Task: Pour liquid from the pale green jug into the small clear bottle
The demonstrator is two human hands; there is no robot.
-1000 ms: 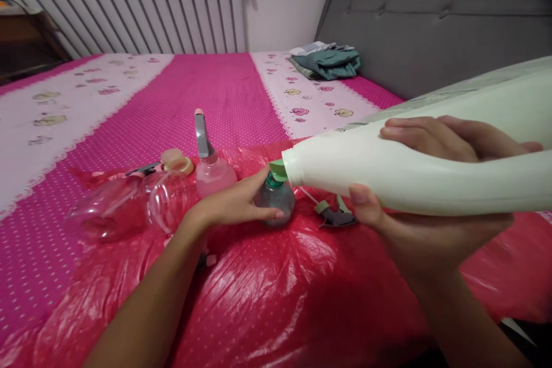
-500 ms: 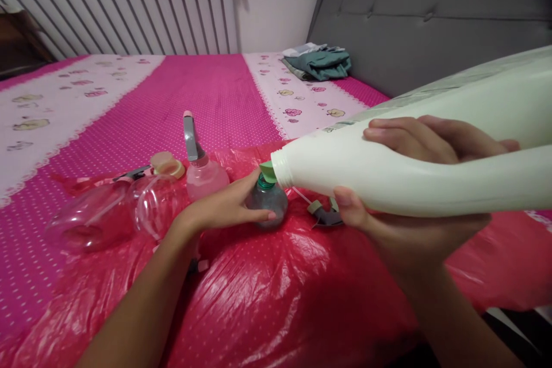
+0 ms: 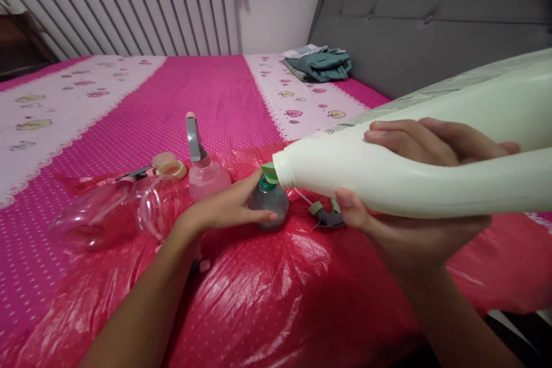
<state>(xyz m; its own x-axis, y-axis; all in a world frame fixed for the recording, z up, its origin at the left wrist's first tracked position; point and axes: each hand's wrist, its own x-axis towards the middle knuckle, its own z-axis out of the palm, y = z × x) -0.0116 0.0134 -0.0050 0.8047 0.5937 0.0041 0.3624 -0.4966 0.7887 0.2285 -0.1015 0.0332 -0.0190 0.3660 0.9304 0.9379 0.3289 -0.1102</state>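
My right hand (image 3: pixel 414 190) is wrapped round the handle and neck of a large pale green-white jug (image 3: pixel 431 178), which is tipped with its mouth toward the left. A green spout (image 3: pixel 269 172) at that mouth sits right over the neck of a small clear bottle (image 3: pixel 276 201) with a green rim. My left hand (image 3: pixel 235 204) grips this bottle from its left side, thumb in front. Liquid flow cannot be made out. Just right of the bottle lies a grey spray head (image 3: pixel 325 214) with a thin tube.
Left of my left hand stands a pink spray bottle (image 3: pixel 208 178) with a grey trigger. Clear pink bottles (image 3: pixel 97 215) lie on their sides beside a cream-coloured cap (image 3: pixel 170 168). Red plastic sheeting (image 3: pixel 276 293) covers the bed's front; folded clothes (image 3: pixel 321 63) lie by the grey headboard (image 3: pixel 431 23).
Both hands, the jug and the bottle hold nearly the same pose. The whole view has shifted very slightly.
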